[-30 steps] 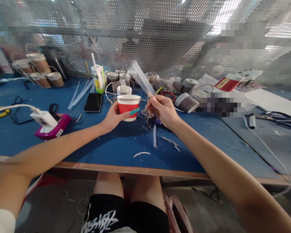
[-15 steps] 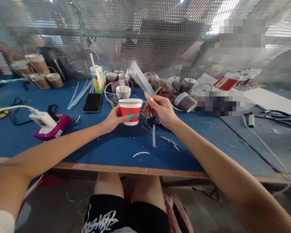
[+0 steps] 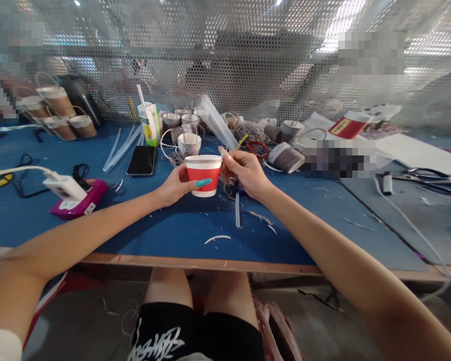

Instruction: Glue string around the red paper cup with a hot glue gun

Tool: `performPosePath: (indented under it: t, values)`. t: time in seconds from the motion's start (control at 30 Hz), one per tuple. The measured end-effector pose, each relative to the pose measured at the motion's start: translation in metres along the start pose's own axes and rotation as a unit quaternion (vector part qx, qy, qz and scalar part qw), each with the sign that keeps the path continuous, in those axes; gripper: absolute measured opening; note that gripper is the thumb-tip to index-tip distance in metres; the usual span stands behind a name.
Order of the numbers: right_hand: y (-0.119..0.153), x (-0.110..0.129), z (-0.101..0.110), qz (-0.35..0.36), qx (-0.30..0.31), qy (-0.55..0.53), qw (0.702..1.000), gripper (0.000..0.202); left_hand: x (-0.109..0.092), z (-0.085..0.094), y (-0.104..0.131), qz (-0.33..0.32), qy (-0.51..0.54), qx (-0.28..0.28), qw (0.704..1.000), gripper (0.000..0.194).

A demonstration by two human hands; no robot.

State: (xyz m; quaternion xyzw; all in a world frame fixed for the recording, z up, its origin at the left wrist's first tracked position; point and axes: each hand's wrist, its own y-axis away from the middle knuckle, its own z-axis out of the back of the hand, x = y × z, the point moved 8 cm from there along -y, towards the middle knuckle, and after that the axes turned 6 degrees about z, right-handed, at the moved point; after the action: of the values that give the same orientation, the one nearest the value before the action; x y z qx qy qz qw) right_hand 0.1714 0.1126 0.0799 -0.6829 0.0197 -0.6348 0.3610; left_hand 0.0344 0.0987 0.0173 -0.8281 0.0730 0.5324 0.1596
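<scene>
Red-and-white cup (image 3: pixel 204 173) upright, held above the blue tabletop (image 3: pixel 176 233), left hand (image 3: pixel 177 185) clamped on its side, thumb across the front! Right hand (image 3: pixel 244 170) at the rim; whether its fingers grip anything, I can't tell. Behind, a pale cup (image 3: pixel 190 146); leftward, a phone (image 3: pixel 141 160).

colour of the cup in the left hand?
The cup is red around the middle, white at top and base; best seen in the head view.

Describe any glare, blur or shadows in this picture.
In the head view, glare streaks the metal mesh at upper right; blocky patches hide some spots; brown cups at far left look softer than the red cup; shadow darkens the table beneath the right forearm.
</scene>
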Motion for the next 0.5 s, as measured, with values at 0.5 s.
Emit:
performPosePath:
  t: [0.5]
  values:
    - [0.018, 0.026, 0.051, 0.070, -0.306, 0.289, 0.905, 0.059, 0.002, 0.015, -0.003, 0.051, 0.064, -0.041, 0.996, 0.040]
